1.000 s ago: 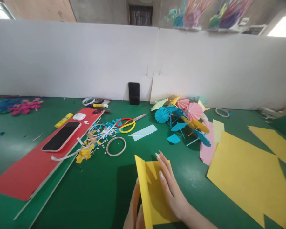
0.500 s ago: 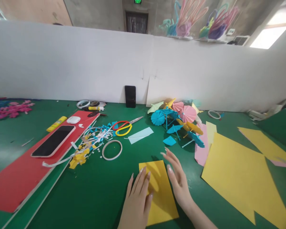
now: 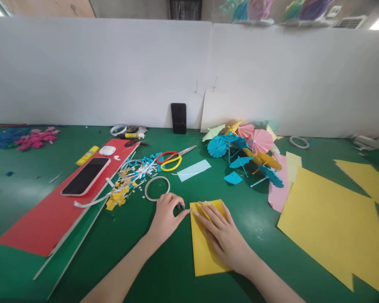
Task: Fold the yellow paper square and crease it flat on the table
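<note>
A rectangular sheet of yellow paper (image 3: 205,256) lies on the green table in front of me. My right hand (image 3: 224,231) rests flat across its upper and right part, fingers stretched out and pointing to the upper left. At the paper's upper left edge, my left hand (image 3: 167,214) has curled fingers, with thumb and index finger drawn together in a pinch against the edge. How much paper sits between those fingertips is too small to make out. A roll of tape (image 3: 146,185) lies just beyond the left hand.
Scissors (image 3: 170,161), a pale blue strip (image 3: 194,170) and paper scraps (image 3: 118,198) lie ahead. Several paper umbrellas (image 3: 260,141) stand at centre right, larger yellow sheets (image 3: 331,223) to the right. A phone (image 3: 86,176) rests on a red board (image 3: 31,235) at left; another phone (image 3: 178,118) leans on the white partition (image 3: 97,71).
My left hand has moved off the paper's face to its upper left edge and curled into a pinch. My right hand has come down flat onto the paper. The view has tilted down.
</note>
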A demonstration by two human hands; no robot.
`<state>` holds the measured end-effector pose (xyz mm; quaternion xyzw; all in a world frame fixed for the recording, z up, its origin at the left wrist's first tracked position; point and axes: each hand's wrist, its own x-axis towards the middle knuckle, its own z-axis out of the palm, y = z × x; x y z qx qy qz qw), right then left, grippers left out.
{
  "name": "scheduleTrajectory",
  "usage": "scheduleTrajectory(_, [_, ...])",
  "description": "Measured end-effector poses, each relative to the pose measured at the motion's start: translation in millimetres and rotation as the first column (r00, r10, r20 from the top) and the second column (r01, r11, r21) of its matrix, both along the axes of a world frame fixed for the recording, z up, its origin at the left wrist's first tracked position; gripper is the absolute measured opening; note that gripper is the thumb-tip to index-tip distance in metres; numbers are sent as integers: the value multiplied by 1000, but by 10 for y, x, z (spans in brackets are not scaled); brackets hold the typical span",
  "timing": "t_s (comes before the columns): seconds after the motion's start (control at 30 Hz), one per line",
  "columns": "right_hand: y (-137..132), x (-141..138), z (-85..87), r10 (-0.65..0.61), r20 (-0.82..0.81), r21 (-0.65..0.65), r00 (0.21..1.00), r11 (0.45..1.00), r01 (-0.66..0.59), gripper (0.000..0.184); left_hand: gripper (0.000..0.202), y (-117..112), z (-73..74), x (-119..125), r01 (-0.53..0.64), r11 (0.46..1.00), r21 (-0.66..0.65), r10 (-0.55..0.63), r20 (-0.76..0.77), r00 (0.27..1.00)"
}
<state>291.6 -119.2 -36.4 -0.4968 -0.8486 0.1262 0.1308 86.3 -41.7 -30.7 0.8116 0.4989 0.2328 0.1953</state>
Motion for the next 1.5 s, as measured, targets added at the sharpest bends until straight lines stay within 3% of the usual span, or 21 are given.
scheduleTrajectory(0.17, [11,-5,-22,42,2,29,999,999,-42,63,13,155,-6,46,25,999,-23,-25,-19,1000])
scheduleTrajectory(0.3, [31,-45,-54,-31,-50,13,998,999,32,52,14,155,-6,12,38,998,-48,-39,-7,999])
scheduleTrajectory(0.67, [30,-101,-96,-76,-48,-5,996,997,76,72,21,-108,42,-49,133,981,-142,-130,32,991])
scheduleTrajectory(0.9, [20,-92,-118,-36,-44,-6,998,999,36,103,21,-303,59,-54,200,962,-186,-193,56,980])
scheduleTrajectory(1.33, [13,-86,-132,-9,-44,2,999,1000,9,107,25,-767,33,-72,316,906,-280,-311,66,948])
scheduleTrajectory(1.5, [-3,-86,-61,18,-33,-35,999,999,-19,104,26,-759,36,-90,232,921,-312,-179,190,965])
